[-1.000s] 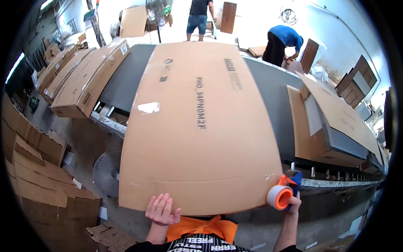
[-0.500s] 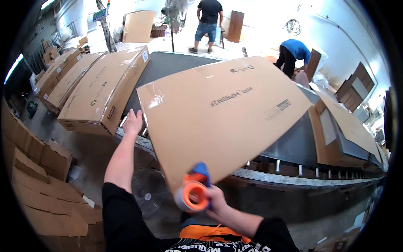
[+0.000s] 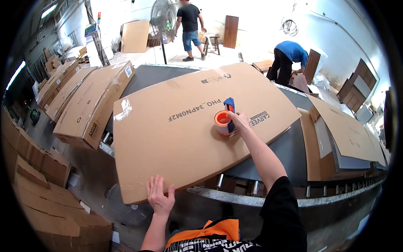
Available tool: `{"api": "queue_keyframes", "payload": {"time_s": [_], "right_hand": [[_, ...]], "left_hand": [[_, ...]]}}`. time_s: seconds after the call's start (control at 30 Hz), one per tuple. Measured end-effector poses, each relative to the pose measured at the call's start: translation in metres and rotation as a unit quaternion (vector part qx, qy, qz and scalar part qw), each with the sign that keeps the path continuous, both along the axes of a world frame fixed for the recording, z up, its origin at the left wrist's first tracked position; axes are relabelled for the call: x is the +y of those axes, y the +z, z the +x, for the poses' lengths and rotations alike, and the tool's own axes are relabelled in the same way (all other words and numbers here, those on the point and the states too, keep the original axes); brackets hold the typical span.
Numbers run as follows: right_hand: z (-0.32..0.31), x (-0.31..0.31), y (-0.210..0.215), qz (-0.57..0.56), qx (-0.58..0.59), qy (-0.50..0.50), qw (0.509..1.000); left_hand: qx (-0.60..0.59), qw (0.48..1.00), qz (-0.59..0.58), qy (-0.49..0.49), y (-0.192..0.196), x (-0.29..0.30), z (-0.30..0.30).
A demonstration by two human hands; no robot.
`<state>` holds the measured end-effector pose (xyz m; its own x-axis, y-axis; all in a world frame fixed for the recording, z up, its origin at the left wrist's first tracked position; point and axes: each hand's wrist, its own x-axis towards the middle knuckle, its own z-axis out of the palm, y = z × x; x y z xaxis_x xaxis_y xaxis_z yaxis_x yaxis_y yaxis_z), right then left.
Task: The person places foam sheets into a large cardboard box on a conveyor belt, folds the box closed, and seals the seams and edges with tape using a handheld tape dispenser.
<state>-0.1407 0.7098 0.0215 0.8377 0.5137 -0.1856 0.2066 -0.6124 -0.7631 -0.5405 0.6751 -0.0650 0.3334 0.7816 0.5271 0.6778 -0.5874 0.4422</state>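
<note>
A large flat cardboard carton [image 3: 180,143] lies at an angle across the roller conveyor [image 3: 277,164], its near left corner sticking out past the conveyor's edge. Shiny clear tape shows at the carton's far left corner. My right hand [image 3: 240,121] grips an orange and blue tape dispenser [image 3: 224,122] with a roll on it, over the right part of the carton's top. At the near left edge, my left hand [image 3: 160,195] rests with fingers stretched out on the cardboard. Nothing is held in it.
Several long cartons [image 3: 96,101] stand to the left, and an open carton [image 3: 331,138] to the right. Flattened cardboard [image 3: 54,201] is stacked at lower left. Beyond the conveyor, one person [image 3: 189,25] stands near a fan [image 3: 163,21]; another person [image 3: 289,56] bends over panels.
The tape dispenser in my right hand has moved from the near edge up over the carton. My left hand has come from the conveyor's side onto the carton's near edge. The carton has turned slightly.
</note>
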Motion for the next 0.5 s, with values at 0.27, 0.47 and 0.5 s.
{"api": "queue_keyframes", "payload": {"time_s": [0.27,0.47,0.5], "right_hand": [[0.185,-0.146,-0.124,-0.056,-0.104,-0.48,0.869],[0.272,-0.167,-0.168,0.468,0.181,-0.106,0.858],[0.276,-0.171,-0.17,0.474,0.196,-0.092,0.853]], "left_hand": [[-0.016,0.965,0.138,0.222,-0.021,0.009,0.028],[0.023,0.968,0.171,0.181,-0.022,0.005,0.025],[0.026,0.969,0.171,0.177,-0.024,0.006,0.021]]}}
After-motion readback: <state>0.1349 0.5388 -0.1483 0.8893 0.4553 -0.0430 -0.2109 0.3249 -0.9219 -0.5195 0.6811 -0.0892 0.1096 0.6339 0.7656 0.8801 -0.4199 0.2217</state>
